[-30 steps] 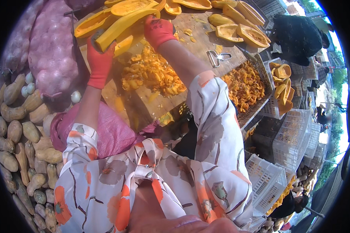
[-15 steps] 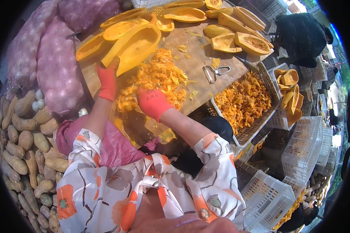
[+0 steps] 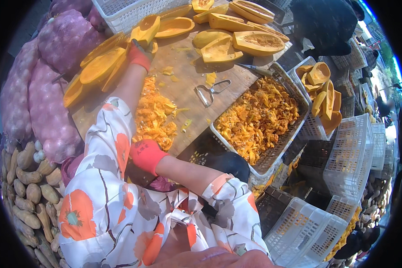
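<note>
- The wooden surface (image 3: 183,85) fills the middle of the view, with purple mesh sacks (image 3: 53,89) along its left edge and pale gourds (image 3: 27,187) heaped below them.
- A white plastic crate (image 3: 295,96) sits at the right edge of the surface, filled with orange peelings and pulp (image 3: 259,116); more empty crates (image 3: 357,152) stand farther right.
- Peeled, halved squash pieces (image 3: 250,40) lie at the far side of the surface, cut faces up.
- A row of long peeled squash halves (image 3: 98,67) lies at the far left of the surface. The left hand (image 3: 139,56), in a red glove, is closed on one half (image 3: 145,30) near its end.
- That half looks stiff, fairly heavy and probably slick where it has been peeled, so a firm grip around the thick body would likely hold better than the thin rim.
- A loose pile of orange scraps (image 3: 154,116) lies at the near edge. The right hand (image 3: 145,154), also red-gloved, rests just below it, curled; whether it holds anything cannot be told.
- A metal peeler (image 3: 210,91) lies alone on the bare wood between the pile and the crate.
</note>
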The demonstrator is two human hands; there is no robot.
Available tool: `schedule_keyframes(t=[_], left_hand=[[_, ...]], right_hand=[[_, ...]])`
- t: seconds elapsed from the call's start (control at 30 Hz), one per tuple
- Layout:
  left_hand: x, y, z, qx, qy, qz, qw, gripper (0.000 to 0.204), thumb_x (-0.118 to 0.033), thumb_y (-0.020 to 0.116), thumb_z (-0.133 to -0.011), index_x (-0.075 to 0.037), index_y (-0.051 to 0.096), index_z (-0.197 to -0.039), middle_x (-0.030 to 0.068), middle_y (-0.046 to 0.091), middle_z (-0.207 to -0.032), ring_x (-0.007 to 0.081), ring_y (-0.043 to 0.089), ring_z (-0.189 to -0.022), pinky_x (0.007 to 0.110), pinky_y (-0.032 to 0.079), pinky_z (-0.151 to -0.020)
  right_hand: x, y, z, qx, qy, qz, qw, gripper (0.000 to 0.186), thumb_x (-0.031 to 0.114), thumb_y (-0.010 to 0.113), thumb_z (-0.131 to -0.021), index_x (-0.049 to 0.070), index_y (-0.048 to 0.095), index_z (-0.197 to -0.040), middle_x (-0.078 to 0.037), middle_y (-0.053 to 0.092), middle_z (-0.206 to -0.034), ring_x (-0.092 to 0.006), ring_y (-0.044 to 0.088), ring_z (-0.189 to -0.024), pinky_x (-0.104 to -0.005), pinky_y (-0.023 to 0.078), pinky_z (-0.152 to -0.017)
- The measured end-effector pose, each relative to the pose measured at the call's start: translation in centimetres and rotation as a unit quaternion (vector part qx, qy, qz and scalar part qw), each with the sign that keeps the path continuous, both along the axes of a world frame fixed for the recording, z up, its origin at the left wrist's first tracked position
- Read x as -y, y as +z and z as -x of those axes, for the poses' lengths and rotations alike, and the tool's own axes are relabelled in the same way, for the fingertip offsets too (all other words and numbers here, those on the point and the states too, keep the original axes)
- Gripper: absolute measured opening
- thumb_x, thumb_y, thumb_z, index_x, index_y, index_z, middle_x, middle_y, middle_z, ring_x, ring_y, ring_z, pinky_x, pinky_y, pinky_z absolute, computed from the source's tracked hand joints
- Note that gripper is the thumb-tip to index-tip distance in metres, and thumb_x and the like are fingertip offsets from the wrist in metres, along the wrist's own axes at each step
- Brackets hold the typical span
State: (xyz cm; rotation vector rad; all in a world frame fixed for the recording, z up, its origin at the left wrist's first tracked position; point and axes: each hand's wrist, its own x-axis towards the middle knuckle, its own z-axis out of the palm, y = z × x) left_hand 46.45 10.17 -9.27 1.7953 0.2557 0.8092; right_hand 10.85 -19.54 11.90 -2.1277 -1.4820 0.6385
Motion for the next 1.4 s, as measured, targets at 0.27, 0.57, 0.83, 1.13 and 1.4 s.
schedule_keyframes(t=[0.27,0.57,0.83,1.13,1.4], left_hand=[[30.5,8.1,3.3,-0.134,-0.135,0.202,0.961,0.058,-0.034,0.073,-0.078,-0.004,0.054,-0.124,0.0113,0.060,-0.114,0.0249,0.057,-0.102,0.036,0.048,-0.086],[42.4,16.8,-1.2,-0.150,-0.270,-0.516,0.799,0.075,-0.049,0.072,-0.074,-0.025,0.046,-0.140,0.0137,0.048,-0.139,0.0347,0.038,-0.132,0.048,0.031,-0.109],[34.1,13.7,2.2,-0.218,-0.292,-0.597,0.715,0.052,-0.023,0.074,-0.073,-0.016,0.058,-0.122,0.0106,0.054,-0.124,0.0302,0.052,-0.115,0.043,0.046,-0.093],[22.4,17.3,3.3,-0.403,-0.269,-0.643,0.593,0.020,-0.011,0.058,-0.076,-0.006,0.070,-0.092,0.0165,0.069,-0.098,0.0306,0.066,-0.097,0.039,0.052,-0.083],[36.5,18.9,0.9,-0.199,-0.322,-0.480,0.792,0.038,-0.033,0.065,-0.082,-0.009,0.063,-0.111,0.0125,0.064,-0.107,0.0311,0.060,-0.104,0.041,0.047,-0.089]], right_hand=[[4.6,2.8,-1.9,-0.093,-0.039,0.084,0.991,0.039,0.035,0.057,-0.083,0.006,0.068,-0.106,-0.012,0.069,-0.093,-0.0300,0.066,-0.088,-0.0380,0.048,-0.080],[-0.7,-15.9,5.0,-0.345,-0.325,-0.360,0.804,0.036,0.031,0.050,-0.086,0.016,0.066,-0.115,-0.011,0.068,-0.111,-0.0297,0.064,-0.100,-0.0365,0.050,-0.086],[4.7,-5.9,-0.9,-0.235,-0.123,-0.002,0.964,0.039,0.026,0.049,-0.089,0.011,0.058,-0.123,-0.011,0.070,-0.094,-0.0298,0.067,-0.090,-0.0394,0.052,-0.077],[8.3,-1.3,-2.3,-0.173,-0.082,-0.077,0.978,0.021,0.017,0.046,-0.088,0.002,0.053,-0.100,-0.017,0.065,-0.079,-0.0372,0.065,-0.074,-0.0459,0.049,-0.064],[7.7,-1.7,-4.3,-0.198,-0.083,-0.084,0.973,0.026,0.016,0.046,-0.090,0.001,0.055,-0.109,-0.016,0.068,-0.088,-0.0321,0.066,-0.086,-0.0407,0.051,-0.074]])
